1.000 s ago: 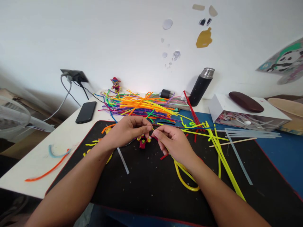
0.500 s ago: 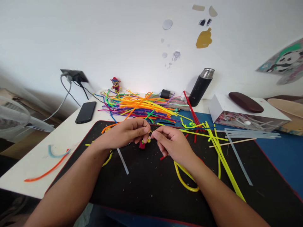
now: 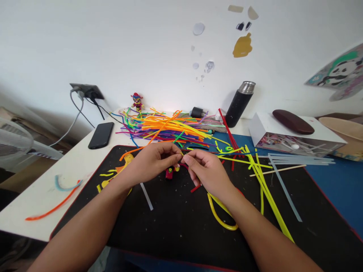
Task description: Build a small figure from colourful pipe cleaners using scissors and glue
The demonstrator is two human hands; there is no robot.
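Note:
My left hand [image 3: 150,161] and my right hand [image 3: 204,168] meet over the black mat [image 3: 176,223], fingertips pinched together. Between them they hold a small pipe-cleaner figure [image 3: 171,172] in red, yellow and green, which hangs just under the fingers. A yellow pipe cleaner [image 3: 219,211] runs from my right hand down in a loop across the mat. The exact grip of each finger is hidden by the knuckles.
A heap of coloured pipe cleaners [image 3: 167,128] lies behind my hands. Yellow-green ones [image 3: 263,177] and pale strips [image 3: 283,189] are strewn at right. A phone [image 3: 101,135], a black flask [image 3: 241,104], a white box [image 3: 295,138] and a small toy figure [image 3: 137,101] stand further back.
Both hands have stayed pinched on the small figure, shifting it slightly between the fingertips. The camera has tipped a little.

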